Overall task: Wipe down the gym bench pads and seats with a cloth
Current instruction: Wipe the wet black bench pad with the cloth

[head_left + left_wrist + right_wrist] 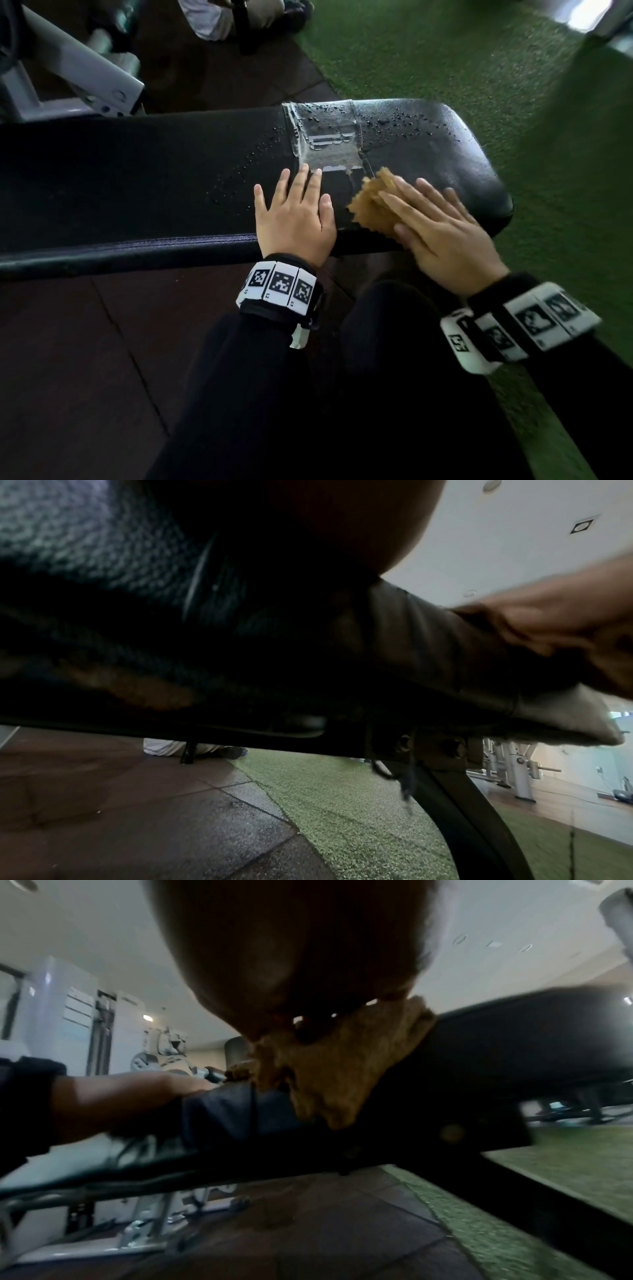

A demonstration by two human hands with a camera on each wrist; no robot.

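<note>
Two hands lie on the long black padded bench (171,178). Right hand (442,233) presses the crumpled tan cloth (371,202) with flat, straight fingers; left hand (294,219) rests flat beside it. Water drops (394,120) lie farther away, past the cloth, so the right hand is nearer

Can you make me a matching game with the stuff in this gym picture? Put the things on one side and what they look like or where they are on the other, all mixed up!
Things:
1. cloth
2. bench pad
3. left hand
4. turf

Descriptions:
A. green, on the floor past the bench
B. tan, under the right hand
C. black, with water drops on it
D. flat on the pad, holding nothing

Pairs: 1-B, 2-C, 3-D, 4-A
</note>
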